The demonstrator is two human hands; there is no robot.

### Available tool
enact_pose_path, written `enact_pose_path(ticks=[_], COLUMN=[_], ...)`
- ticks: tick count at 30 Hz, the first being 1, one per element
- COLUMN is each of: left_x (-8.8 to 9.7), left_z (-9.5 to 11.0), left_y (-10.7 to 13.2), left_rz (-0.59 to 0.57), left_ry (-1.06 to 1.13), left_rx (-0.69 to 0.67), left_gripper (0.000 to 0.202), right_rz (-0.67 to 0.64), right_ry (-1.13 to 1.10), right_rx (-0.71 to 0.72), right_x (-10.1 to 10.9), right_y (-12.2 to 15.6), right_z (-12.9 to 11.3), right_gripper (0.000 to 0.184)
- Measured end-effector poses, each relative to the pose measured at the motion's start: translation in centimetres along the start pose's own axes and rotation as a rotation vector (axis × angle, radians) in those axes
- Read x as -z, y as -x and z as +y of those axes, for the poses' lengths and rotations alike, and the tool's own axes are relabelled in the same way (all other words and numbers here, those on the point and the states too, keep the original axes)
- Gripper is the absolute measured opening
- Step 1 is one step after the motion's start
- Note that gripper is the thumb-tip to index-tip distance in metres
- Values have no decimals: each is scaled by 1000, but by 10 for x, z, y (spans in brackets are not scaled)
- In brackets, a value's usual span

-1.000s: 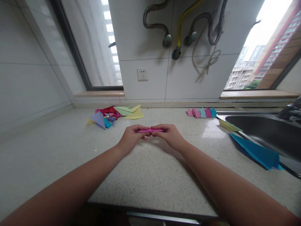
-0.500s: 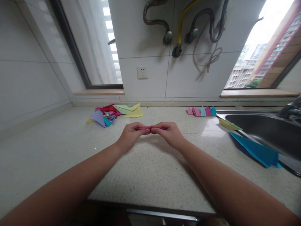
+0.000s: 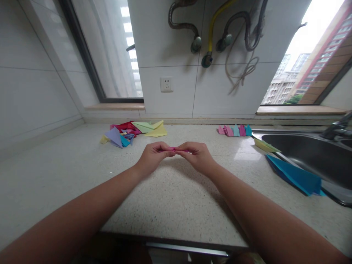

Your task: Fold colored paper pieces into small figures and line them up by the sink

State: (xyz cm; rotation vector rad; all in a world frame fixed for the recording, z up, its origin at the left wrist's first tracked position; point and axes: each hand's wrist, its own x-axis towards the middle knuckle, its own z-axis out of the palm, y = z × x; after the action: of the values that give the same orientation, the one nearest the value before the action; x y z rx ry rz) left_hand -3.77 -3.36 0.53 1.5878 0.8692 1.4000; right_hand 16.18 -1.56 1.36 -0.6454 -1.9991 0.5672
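Observation:
A small folded piece of pink paper (image 3: 172, 149) is pinched between my two hands, above the middle of the speckled counter. My left hand (image 3: 154, 154) is closed on its left end, thumb on the near side. On the right end my right hand (image 3: 196, 154) grips it the same way, and the fingertips of both hands nearly meet. Most of the paper is hidden by the fingers, so its full shape cannot be made out.
Folded papers (image 3: 121, 135) in several colours lie heaped at the back left. Small pink and blue paper figures (image 3: 233, 130) stand in a row at the back right. A yellow folded paper (image 3: 265, 145) and a blue paper plane (image 3: 295, 176) lie beside the sink (image 3: 308, 146).
The fingertips have drawn slightly apart, showing more of the pink paper between them. Both hands keep their hold in nearly the same place. The view has shifted slightly.

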Motion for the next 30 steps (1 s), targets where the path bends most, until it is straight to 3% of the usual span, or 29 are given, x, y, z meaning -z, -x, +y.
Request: enact_pose_path(ticks=[7, 14, 20, 30], left_x=[3, 6, 4, 0], left_z=[0, -3, -1, 8], left_y=[-2, -1, -3, -2], left_rz=[-36, -65, -22, 45], left_ry=[8, -66, -134, -154], left_rx=[36, 34, 39, 64], left_gripper=[16, 19, 21, 25], right_rz=[2, -133, -46, 6], right_ry=[-26, -201, -363, -295], right_rx=[-46, -206, -272, -223], right_x=[1, 3, -4, -3], right_y=[-1, -1, -1, -1], right_z=[0, 6, 10, 11], right_gripper=[12, 26, 25, 26])
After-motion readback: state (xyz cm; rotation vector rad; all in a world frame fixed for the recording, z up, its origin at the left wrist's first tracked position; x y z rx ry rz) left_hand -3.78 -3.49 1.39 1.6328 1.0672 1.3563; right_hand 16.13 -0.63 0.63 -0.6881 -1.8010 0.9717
